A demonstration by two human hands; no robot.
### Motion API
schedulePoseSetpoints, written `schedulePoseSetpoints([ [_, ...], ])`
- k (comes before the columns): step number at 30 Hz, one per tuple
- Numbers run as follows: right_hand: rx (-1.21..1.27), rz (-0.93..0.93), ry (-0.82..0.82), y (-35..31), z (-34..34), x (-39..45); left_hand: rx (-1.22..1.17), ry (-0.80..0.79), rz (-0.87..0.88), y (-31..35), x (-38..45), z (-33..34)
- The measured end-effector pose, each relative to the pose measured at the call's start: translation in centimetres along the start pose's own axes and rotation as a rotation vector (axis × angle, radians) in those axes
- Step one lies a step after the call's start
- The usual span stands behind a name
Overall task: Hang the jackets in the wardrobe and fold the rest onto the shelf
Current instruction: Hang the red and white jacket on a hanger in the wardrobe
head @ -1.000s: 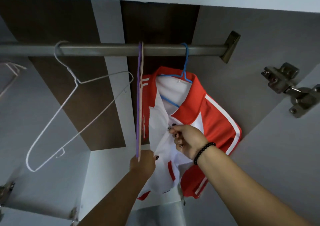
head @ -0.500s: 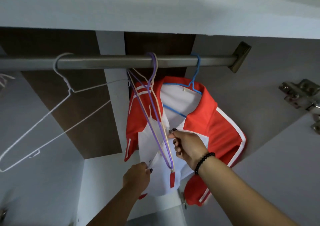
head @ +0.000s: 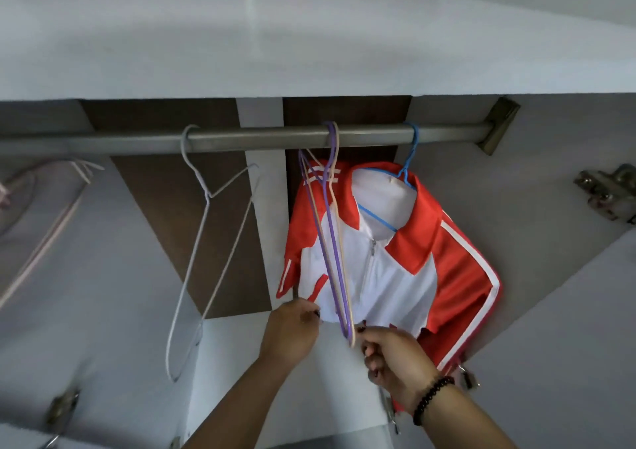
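Wardrobe, seen from below. Red and white jacket (head: 395, 263) hangs on a blue hanger (head: 407, 173) from the rail (head: 261, 137), zipped up the front. Left hand (head: 292, 333) pinches the jacket's bottom hem at its left corner, fingers curled on the cloth. Right hand (head: 395, 359), beaded bracelet (head: 432, 398) on the wrist, is at the hem just right of that — fingers curled; whether they grip cloth, cannot tell. Between the two hands a purple hanger (head: 332, 242) and a beige hanger (head: 340, 238) dangle in front of the jacket. Left of the grip, well apart — a white hanger (head: 203, 242), bare, on the same rail. Shelf (head: 309, 35) above.
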State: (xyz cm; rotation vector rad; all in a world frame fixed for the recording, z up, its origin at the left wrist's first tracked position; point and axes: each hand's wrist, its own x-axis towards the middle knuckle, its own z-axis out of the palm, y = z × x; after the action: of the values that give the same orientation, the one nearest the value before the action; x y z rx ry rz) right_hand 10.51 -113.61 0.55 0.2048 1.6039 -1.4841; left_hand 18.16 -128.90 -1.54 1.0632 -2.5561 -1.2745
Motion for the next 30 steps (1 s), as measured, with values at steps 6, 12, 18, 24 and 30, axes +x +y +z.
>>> schedulePoseSetpoints([
  [6,0.034,-0.052,0.024,0.4,-3.1,-2.7,-0.236,0.043,-0.063,1.9,-4.4,0.9],
  [12,0.071,-0.091,0.044,1.1,-6.1,-4.7,-0.345,0.091,-0.04,3.6,-8.3,2.5],
  [18,0.033,-0.143,0.034,2.6,-7.9,-8.2,-0.355,0.091,0.021,5.8,-11.5,3.1],
  [24,-0.185,-0.301,0.049,5.4,-9.6,-13.0,-0.265,0.045,0.075,6.5,-15.5,3.6],
  [30,-0.568,-0.498,0.162,12.0,-11.4,-17.7,0.001,-0.043,0.205,4.8,-22.0,4.0],
])
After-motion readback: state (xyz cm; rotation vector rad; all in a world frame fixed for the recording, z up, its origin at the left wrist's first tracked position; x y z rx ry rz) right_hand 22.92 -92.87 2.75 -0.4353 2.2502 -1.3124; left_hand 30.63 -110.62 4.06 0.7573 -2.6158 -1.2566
